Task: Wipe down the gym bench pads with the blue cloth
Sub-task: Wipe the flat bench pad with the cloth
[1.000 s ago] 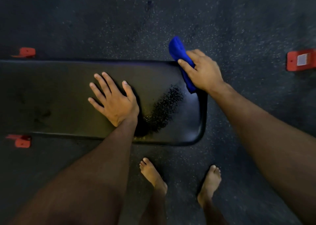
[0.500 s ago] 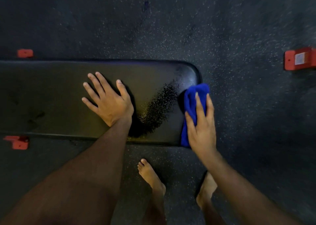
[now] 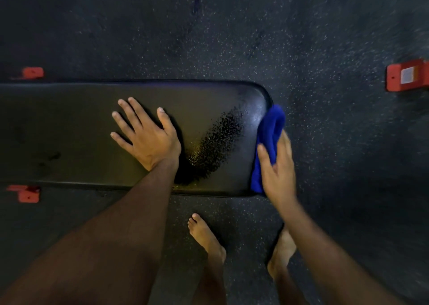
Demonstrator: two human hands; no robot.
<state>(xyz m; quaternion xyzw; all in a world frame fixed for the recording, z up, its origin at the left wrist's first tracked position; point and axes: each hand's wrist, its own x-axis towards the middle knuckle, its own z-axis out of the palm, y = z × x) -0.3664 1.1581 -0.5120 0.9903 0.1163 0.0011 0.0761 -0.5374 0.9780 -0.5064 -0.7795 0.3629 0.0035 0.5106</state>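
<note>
Wipe in progress, looks early to mid. Right hand point(image 3: 277, 170) holds the bunched blue cloth point(image 3: 269, 142), thumb and fingers wrapped round it, pressing it against the right end edge of the black bench pad point(image 3: 69, 123). Left hand point(image 3: 145, 135) lies flat on the pad top, fingers spread and straight, holding nothing, probably bracing.

Done: cannot tell for sure; the right end strip beside the cloth looks smoother and glossier. Left to do: a speckled wet-looking patch point(image 3: 213, 147) sits between the two hands on the pad top, unwiped as far as visible. The long stretch of pad to the left shows faint dark smudges point(image 3: 50, 157) and runs out of frame, so its far end is unseen. Other pads, if any, not in view.

Room: cloth is at the rounded right corner zone, half off the edge; speckled rubber floor point(image 3: 325, 38) beyond is open. Bare feet point(image 3: 206, 237) stand just beside the near edge. Red frame feet point(image 3: 406, 75) lie well apart from the hands. Leftward sweep is blocked by the flat left hand until it lifts.
</note>
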